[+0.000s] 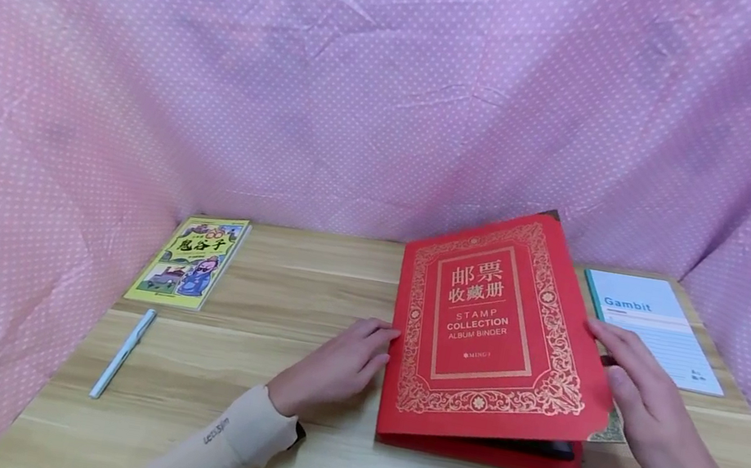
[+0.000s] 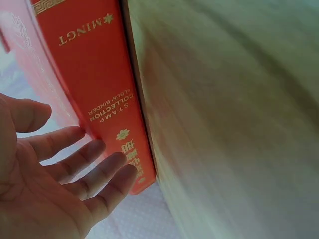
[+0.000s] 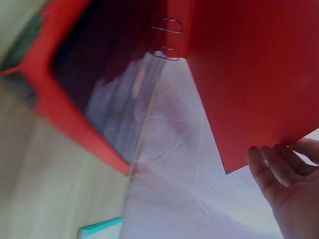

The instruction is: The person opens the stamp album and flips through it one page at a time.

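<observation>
A red stamp collection album binder with gold ornament lies on the table, its front cover raised at the right side. At the spine, the relaxed, spread fingers of my left hand rest near or against its left edge. My right hand has its fingertips at the free edge of the raised cover, touching it with fairly straight fingers. From the right wrist view, the plain red inside of the cover, metal rings and dark pages show within the binder.
A yellow comic-style book lies at the back left, with a light blue pen in front of it. The white and teal Gambit notebook is at the back right, behind my right hand. A pink dotted curtain surrounds the wooden table.
</observation>
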### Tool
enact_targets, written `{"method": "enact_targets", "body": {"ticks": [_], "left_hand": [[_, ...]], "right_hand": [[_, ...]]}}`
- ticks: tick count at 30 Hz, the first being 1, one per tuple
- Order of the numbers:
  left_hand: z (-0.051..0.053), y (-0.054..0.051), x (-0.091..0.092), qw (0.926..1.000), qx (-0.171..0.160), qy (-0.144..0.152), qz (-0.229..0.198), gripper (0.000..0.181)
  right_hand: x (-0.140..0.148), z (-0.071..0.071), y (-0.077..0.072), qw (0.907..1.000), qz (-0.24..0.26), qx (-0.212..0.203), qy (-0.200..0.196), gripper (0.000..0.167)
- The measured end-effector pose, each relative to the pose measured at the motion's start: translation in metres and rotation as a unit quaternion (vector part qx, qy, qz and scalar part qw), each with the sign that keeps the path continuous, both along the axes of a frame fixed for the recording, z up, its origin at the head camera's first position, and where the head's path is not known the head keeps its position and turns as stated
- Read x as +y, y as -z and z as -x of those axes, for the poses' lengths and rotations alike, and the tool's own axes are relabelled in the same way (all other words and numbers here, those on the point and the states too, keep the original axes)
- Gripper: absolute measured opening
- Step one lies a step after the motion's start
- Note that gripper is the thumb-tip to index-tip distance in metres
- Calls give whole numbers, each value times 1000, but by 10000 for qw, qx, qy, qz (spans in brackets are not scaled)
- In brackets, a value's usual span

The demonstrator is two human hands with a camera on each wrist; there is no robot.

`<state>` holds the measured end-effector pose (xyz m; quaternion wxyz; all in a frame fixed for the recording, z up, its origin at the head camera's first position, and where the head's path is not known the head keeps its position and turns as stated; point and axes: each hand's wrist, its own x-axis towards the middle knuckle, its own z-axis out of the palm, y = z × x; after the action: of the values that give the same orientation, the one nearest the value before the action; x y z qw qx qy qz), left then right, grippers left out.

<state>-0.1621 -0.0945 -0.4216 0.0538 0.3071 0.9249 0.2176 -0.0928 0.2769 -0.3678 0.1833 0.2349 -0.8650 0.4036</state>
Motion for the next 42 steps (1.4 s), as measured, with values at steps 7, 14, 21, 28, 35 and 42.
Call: {"method": "enact_targets", "body": {"ticks": [7,14,21,28,35,42], "left_hand": [[1,-23,4,9988,271,-31,-404,53],[1,-72,16,9807,1203,596,-1422,49],[-3,-104,29,9548,1707,1226,-2100,54],[-5,-121,28,9339,1971,1522,-2566,52],[-5,-135,9,9241,2193,1350,-2825,54],[-10,-140,-31,9343,2215,745,-2693,59]], "right_hand": [[-20,12,-12,9955,509,591,-536,46],[-59,30,-25,9656,1773,1152,-1511,50],[-101,35,-33,9221,3077,478,-2296,70],[-137,34,-36,9293,2630,655,-2509,75],[-169,33,-25,9351,1955,598,-2893,77],[-166,28,-12,9559,1325,-54,-2622,67]]}}
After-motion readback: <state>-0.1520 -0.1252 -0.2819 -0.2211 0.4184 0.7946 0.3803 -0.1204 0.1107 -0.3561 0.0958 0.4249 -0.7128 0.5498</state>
